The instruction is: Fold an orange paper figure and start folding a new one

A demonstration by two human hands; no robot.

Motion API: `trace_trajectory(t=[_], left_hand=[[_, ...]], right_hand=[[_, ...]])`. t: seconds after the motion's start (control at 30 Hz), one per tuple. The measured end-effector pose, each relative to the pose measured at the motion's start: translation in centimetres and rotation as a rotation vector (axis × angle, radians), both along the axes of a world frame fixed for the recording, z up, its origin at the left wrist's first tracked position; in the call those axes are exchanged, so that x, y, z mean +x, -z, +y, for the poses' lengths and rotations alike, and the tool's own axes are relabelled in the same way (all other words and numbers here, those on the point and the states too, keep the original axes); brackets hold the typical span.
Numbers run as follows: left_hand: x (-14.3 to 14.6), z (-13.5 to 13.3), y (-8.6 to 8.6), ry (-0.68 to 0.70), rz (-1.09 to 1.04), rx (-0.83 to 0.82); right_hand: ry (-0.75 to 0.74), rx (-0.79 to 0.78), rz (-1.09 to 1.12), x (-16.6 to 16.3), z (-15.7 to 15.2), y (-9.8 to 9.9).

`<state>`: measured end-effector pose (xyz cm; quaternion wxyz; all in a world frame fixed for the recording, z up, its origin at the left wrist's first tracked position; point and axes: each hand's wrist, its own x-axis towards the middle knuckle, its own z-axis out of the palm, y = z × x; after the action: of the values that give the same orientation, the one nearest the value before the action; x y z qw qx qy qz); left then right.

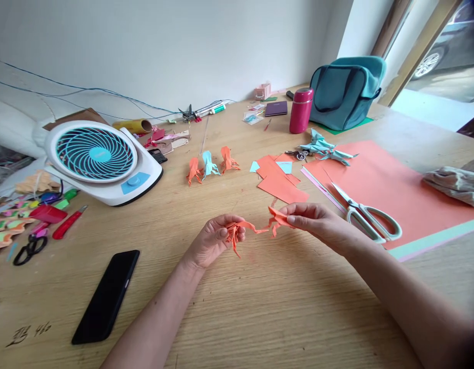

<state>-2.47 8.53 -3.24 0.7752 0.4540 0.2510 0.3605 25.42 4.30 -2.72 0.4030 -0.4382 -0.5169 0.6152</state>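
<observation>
My left hand (217,237) pinches a folded orange paper figure (237,233) with thin pointed limbs hanging down and one long limb reaching right. In my right hand (311,220), thumb and fingers are closed on a second orange paper piece (278,218), also folded, with thin strips below it. The tip of the left figure's long limb comes close to the right piece; whether they touch I cannot tell. Behind my hands stand an orange folded figure (193,171), a light blue one (210,163) and another orange one (229,159) in a row.
Orange paper sheets (281,184), scissors (369,215) and a large orange sheet (375,174) lie to the right, with light blue folded figures (325,146) behind. A pink flask (301,110) and teal bag (344,97) stand farther back. Left are a fan (102,159) and phone (106,297).
</observation>
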Motion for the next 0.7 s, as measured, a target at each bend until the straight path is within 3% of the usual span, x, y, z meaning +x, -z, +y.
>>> trace_trajectory(t=[0.13, 0.23, 0.4, 0.53, 0.7], left_hand=[[-0.1, 0.0, 0.0, 0.035, -0.003, -0.009], [0.1, -0.2, -0.1, 0.028, 0.062, 0.025], [0.9, -0.9, -0.4, -0.003, 0.198, 0.116], [1.7, -1.7, -0.9, -0.021, 0.295, 0.223], [2.0, -2.1, -1.2, -0.046, 0.335, 0.244]], right_hand=[[-0.222, 0.197, -0.466, 0.0, -0.1, -0.1], [-0.095, 0.502, -0.744, -0.8, -1.0, -0.8], [0.166, 0.803, -0.559, -3.1, -2.9, -2.1], [0.178, 0.816, -0.504, -4.8, -4.0, -2.0], [0.165, 0.815, -0.497, -5.5, -4.1, -1.1]])
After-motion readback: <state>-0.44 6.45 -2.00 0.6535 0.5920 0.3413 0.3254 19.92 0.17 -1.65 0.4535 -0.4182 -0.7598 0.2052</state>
